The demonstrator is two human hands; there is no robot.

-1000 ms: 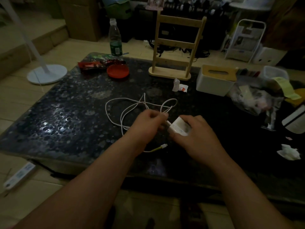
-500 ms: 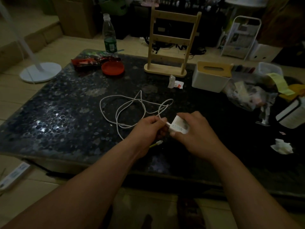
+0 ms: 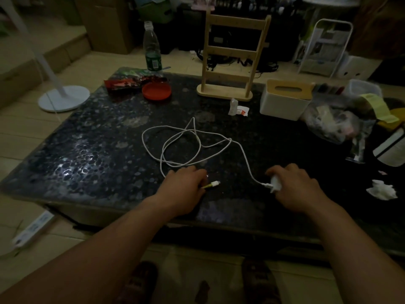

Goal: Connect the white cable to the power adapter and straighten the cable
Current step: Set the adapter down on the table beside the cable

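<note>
The white cable (image 3: 175,148) lies in loose tangled loops on the dark stone table (image 3: 92,154). One end runs down to the white power adapter (image 3: 275,182) and is plugged into it. My right hand (image 3: 294,186) covers and grips the adapter near the table's front edge. My left hand (image 3: 184,183) rests on the table over the cable's other stretch, and the free plug with a yellowish collar (image 3: 212,184) pokes out from under its fingers. Whether the fingers grip it is unclear.
At the back stand a wooden rack (image 3: 232,62), a white tissue box (image 3: 285,99), a red lid (image 3: 156,90), a snack wrapper (image 3: 122,84) and a plastic bottle (image 3: 151,51). Bags and clutter (image 3: 337,121) fill the right side. A crumpled tissue (image 3: 382,189) lies right of my hand.
My hands have moved apart: the right carried the adapter to the right with the cable plugged in, the left shifted left and down onto the free end. The cable loops have spread.
</note>
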